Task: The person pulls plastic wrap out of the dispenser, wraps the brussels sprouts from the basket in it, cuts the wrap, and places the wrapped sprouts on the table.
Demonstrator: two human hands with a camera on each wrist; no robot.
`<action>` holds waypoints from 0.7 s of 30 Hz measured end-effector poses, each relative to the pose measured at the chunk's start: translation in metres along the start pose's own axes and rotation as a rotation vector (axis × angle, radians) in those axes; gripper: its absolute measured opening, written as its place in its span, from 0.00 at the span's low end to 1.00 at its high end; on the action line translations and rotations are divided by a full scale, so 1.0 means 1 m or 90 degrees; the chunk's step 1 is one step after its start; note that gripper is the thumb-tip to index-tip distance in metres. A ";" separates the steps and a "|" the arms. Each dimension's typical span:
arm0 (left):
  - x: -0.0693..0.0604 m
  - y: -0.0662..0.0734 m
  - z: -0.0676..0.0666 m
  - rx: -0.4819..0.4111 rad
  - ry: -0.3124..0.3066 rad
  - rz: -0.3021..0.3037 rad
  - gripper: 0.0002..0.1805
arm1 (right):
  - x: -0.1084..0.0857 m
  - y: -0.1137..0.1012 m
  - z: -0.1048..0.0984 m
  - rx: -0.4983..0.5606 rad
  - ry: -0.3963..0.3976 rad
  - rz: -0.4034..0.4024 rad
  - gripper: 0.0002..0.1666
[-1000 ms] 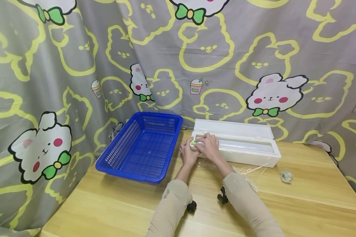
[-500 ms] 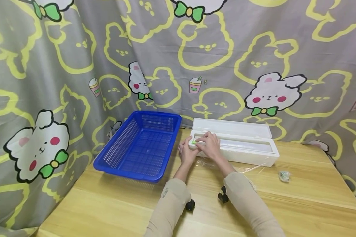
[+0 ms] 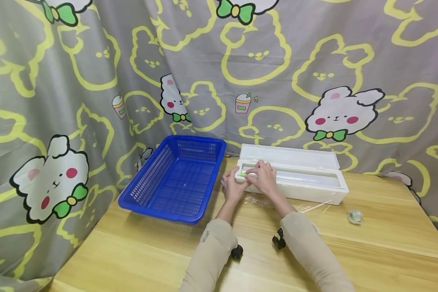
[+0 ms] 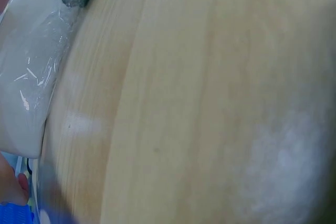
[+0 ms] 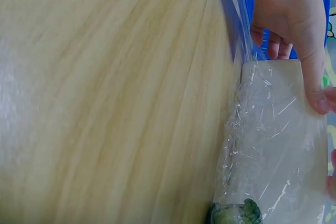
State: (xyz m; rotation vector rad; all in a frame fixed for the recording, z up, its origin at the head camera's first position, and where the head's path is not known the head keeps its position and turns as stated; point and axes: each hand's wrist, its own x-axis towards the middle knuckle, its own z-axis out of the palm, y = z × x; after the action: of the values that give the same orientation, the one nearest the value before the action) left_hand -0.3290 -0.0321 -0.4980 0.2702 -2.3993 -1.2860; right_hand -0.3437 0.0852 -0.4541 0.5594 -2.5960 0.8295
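Note:
A long white cling film box [image 3: 306, 192] lies on the table with its lid [image 3: 288, 156] raised at the back and a film roll [image 3: 303, 178] inside. My left hand [image 3: 233, 188] grips its left end, thumb on top, fingers round the end. My right hand [image 3: 264, 178] is over the left part of the box, its fingertips pinching a small green slider [image 3: 242, 174] on the front rim. Clear film [image 5: 268, 124] drapes over the front side. In the right wrist view, the fingers [image 5: 329, 98] of my right hand show only at the edge.
A blue plastic basket [image 3: 204, 202] stands to the left of the box. A small film-wrapped greenish item [image 3: 355, 217] lies on the wooden table [image 3: 277, 267] in front of the box's right end. A patterned curtain [image 3: 270, 73] hangs close behind.
My right hand and the green slider have moved slightly right along the box's rim. My left hand keeps its grip on the left end. The head view has shifted a little.

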 end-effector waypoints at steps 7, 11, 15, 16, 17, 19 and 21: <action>-0.002 0.004 0.002 -0.003 -0.002 0.007 0.40 | -0.004 0.007 -0.006 0.005 0.007 0.004 0.11; -0.002 0.005 0.002 0.000 -0.010 0.000 0.40 | -0.006 0.010 -0.010 0.007 0.004 0.005 0.11; -0.001 0.006 0.001 -0.009 -0.020 -0.006 0.40 | -0.007 0.011 -0.012 0.002 0.002 0.005 0.11; -0.001 0.006 0.000 -0.009 -0.022 -0.008 0.40 | -0.007 0.011 -0.012 0.003 0.002 0.005 0.11; -0.001 0.006 0.000 -0.012 -0.022 -0.010 0.40 | -0.007 0.011 -0.012 0.004 0.001 0.003 0.11; -0.001 0.006 -0.001 -0.012 -0.020 -0.013 0.40 | -0.007 0.012 -0.011 0.008 0.002 0.000 0.11; -0.002 0.004 -0.002 -0.006 -0.016 -0.015 0.40 | -0.009 0.013 -0.010 0.009 0.004 -0.005 0.11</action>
State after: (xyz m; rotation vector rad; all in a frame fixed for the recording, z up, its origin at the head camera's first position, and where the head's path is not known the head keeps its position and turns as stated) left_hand -0.3263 -0.0300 -0.4942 0.2817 -2.4169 -1.3189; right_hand -0.3398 0.1031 -0.4564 0.5687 -2.5833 0.8458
